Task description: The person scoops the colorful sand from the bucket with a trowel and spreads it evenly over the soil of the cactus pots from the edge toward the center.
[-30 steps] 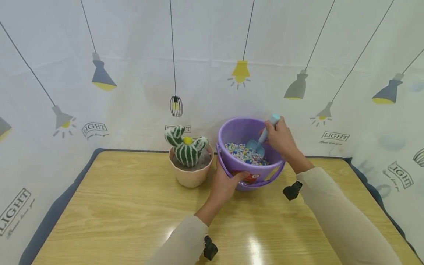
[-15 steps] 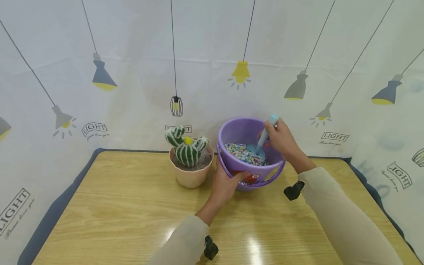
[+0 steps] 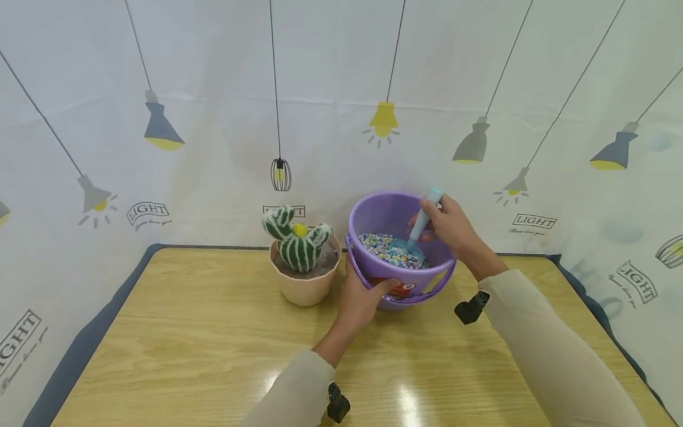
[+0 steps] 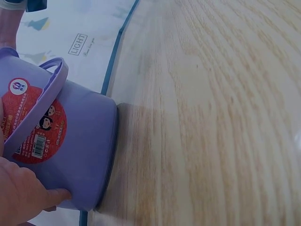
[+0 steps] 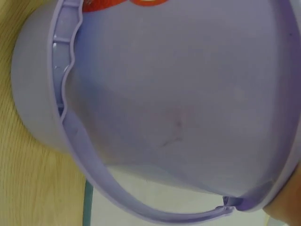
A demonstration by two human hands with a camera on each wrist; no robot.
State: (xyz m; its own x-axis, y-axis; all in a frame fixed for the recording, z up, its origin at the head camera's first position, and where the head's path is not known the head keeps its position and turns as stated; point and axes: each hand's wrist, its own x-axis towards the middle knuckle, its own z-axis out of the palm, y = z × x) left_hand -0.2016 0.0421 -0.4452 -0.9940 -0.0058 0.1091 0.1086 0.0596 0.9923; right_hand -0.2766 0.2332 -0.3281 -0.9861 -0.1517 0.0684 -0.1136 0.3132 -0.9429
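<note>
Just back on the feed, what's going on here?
A person's right hand grips a light-blue scoop, its blade among multicoloured beads inside a purple bucket. The left hand holds the bucket, thumb against the front. A cactus in a pale pink pot stands to the bucket's left on the wooden table.

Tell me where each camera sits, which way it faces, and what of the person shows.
Head: worn on the head, facing forward and down at the purple bucket and potted cactus; the left hand, right hand and sleeves show.
Left wrist: worn there, facing the bucket's side and tabletop; the left hand shows lower left, part of an arm top left.
Right wrist: worn there, close on the bucket's side; only a sliver of skin shows, lower right.
Shared: both wrist views show the bucket's handle and part of its red label.
</note>
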